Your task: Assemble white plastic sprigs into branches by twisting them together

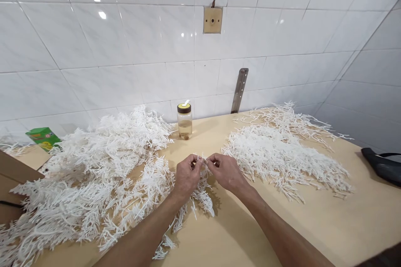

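Note:
My left hand (189,174) and my right hand (226,171) meet over the middle of the table, thumbs and forefingers pinched close together. Between them is a white branched plastic sprig (203,200), whose feathery strands hang below my fingers. The exact spot that each hand pinches is small and partly hidden by the fingertips. A large heap of white feathery sprigs (103,150) spreads over the left side, reaching near my left forearm. To the right of my right hand lies a flatter pile of white branched pieces (282,154).
Behind my hands stands a clear jar (184,127) with a black and yellow lid. A metal strip (239,91) leans on the tiled wall. A green box (44,137) is at the left, a black object (384,167) at the right edge, all around the tan table (313,225).

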`<action>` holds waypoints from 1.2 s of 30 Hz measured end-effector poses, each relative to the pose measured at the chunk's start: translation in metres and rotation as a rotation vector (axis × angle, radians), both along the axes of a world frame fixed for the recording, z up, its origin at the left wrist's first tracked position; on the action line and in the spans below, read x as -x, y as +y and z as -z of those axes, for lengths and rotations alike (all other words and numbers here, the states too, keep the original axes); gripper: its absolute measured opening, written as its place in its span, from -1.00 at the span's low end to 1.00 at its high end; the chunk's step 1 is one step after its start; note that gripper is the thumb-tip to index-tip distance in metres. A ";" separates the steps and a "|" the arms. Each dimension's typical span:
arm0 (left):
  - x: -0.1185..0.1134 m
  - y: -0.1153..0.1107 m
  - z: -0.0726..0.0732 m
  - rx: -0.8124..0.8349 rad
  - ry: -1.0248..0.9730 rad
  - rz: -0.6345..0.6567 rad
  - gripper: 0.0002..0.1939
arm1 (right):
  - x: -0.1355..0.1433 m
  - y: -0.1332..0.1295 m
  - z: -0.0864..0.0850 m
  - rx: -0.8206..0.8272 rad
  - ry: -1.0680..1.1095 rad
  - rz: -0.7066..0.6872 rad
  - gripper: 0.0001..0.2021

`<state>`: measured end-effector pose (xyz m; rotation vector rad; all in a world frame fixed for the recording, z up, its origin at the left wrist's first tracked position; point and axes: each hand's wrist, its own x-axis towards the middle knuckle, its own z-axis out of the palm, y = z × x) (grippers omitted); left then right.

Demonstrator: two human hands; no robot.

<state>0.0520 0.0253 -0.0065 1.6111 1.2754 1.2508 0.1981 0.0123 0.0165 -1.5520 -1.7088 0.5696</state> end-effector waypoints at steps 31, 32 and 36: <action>0.004 0.002 0.000 0.001 -0.021 0.039 -0.66 | -0.043 0.001 -0.012 -0.012 0.015 0.184 -0.66; 0.004 0.002 0.001 -0.009 -0.006 0.036 -0.66 | -0.030 -0.002 -0.013 0.089 0.059 0.049 -0.64; 0.002 0.001 0.003 -0.067 0.077 0.027 -0.67 | -0.003 -0.005 -0.008 0.218 0.147 -0.118 -0.67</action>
